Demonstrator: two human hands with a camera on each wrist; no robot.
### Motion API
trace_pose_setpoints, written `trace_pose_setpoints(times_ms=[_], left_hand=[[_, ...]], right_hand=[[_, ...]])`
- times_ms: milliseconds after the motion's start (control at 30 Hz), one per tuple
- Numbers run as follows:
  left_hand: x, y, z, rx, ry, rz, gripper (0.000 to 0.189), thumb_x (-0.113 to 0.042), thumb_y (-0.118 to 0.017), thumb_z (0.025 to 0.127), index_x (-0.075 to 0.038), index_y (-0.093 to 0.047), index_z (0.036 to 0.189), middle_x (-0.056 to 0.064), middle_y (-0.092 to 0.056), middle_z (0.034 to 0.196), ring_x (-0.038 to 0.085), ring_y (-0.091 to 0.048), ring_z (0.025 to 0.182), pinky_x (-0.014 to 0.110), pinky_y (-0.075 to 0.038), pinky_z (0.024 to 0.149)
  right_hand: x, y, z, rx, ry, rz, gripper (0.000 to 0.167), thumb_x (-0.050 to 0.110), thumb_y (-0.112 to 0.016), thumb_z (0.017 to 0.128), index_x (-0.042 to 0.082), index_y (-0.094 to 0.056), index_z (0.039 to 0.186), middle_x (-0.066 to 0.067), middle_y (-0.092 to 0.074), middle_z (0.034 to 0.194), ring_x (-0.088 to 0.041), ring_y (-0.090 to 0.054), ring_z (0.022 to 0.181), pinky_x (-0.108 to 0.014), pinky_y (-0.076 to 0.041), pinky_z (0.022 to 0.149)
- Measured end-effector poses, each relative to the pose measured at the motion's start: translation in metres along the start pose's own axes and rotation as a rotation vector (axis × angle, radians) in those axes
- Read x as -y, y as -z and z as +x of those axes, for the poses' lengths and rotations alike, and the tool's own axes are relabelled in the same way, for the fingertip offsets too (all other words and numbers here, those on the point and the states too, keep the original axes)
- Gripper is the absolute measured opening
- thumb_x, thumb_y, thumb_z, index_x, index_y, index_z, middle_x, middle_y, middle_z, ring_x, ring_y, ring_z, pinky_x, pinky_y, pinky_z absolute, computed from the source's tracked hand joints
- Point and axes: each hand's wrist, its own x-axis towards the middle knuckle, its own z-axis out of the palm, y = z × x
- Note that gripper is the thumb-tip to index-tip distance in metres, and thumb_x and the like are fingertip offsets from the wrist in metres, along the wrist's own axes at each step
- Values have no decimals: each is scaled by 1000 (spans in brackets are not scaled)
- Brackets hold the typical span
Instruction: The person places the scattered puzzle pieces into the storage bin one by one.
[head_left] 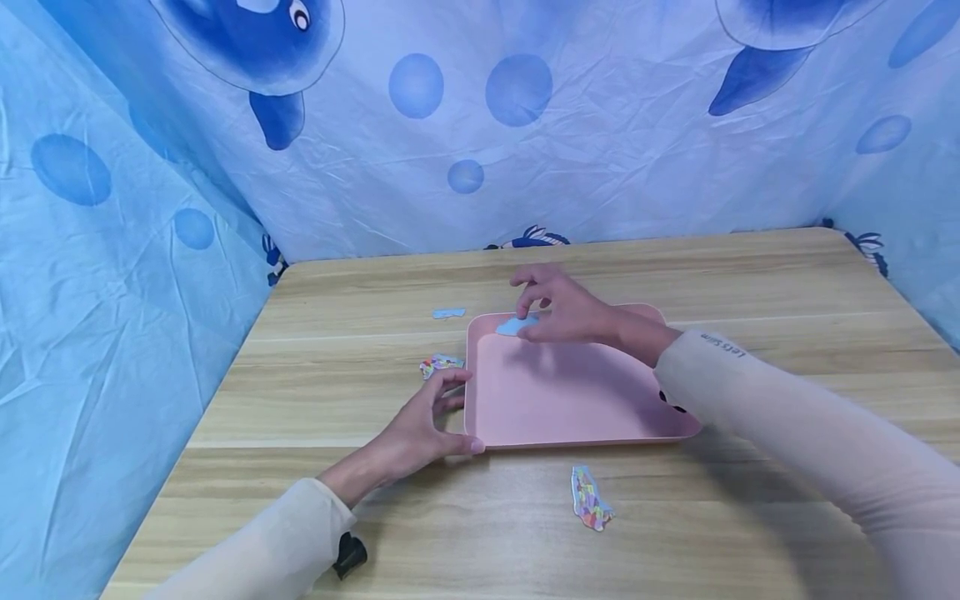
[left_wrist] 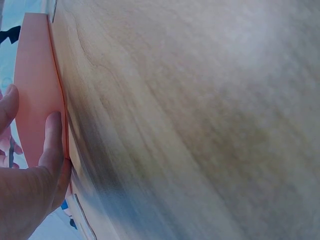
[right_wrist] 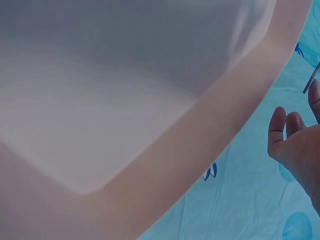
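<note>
1. Well, nearest to my remote seat, a multicoloured cut-out (head_left: 592,500) is lying on the wooden table (head_left: 465,542), just in front of the pink tray (head_left: 570,400) and apart from both hands.
2. Next, I'm seeing the left hand (head_left: 420,425) gripping the tray's near-left corner, half spread: the thumb is pressing at the corner while the bent fingers are bearing on the outer left wall. I'm judging that it is bracing the tray against sliding.
3. Meanwhile, the tray is sitting flat with its hollow facing up, probably so that its floor is staying easy to reach.
4. Just beyond the left fingers, a second multicoloured piece (head_left: 439,364) is lying beside the left wall; I'm not managing to tell whether they are touching.
5. Farther on, the right hand (head_left: 564,308) is pinching a light blue piece (head_left: 514,326) over the tray's far-left corner, nearly closed at the thumb and forefinger, the others curving loosely, seemingly for a light hold.
6. Beyond that corner, a small blue piece (head_left: 448,313) is lying on the table, and patterned fabric (head_left: 360,183) is hanging behind.
</note>
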Motion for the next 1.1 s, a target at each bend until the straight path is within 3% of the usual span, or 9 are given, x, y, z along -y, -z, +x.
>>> trace_pose_setpoints(times_ms=[167,300,633,1100], left_hand=[[0,0,0,8,-8,-11,86,-10,-85,71,-17,-36,141,4,-39,147,25,-42,134,44,-40,105],[1,1,0,13,-14,-14,86,-10,-85,72,-15,-35,142,5,-39,147,26,-41,134,44,-40,105],[2,0,0,18,-22,-22,86,-9,-85,72,-13,-34,142,7,-39,147,27,-41,134,45,-37,107],[2,0,1,22,-28,-21,86,-8,-84,72,-13,-35,142,9,-39,148,27,-42,133,46,-36,108]], right_hand=[[-2,-8,0,3,21,-15,11,8,-78,73,6,-67,75,-16,-48,135,-32,-35,128,-43,-50,90],[-4,-12,0,15,41,-63,13,10,-78,71,6,-67,75,-18,-50,134,-34,-35,128,-45,-46,92],[-7,-25,-4,73,28,-111,15,14,-78,73,6,-67,77,-19,-48,135,-28,-38,112,-39,-41,83],[-13,-34,-8,56,72,-227,16,18,-80,73,10,-66,75,-18,-47,138,-28,-40,119,-38,-43,84]])
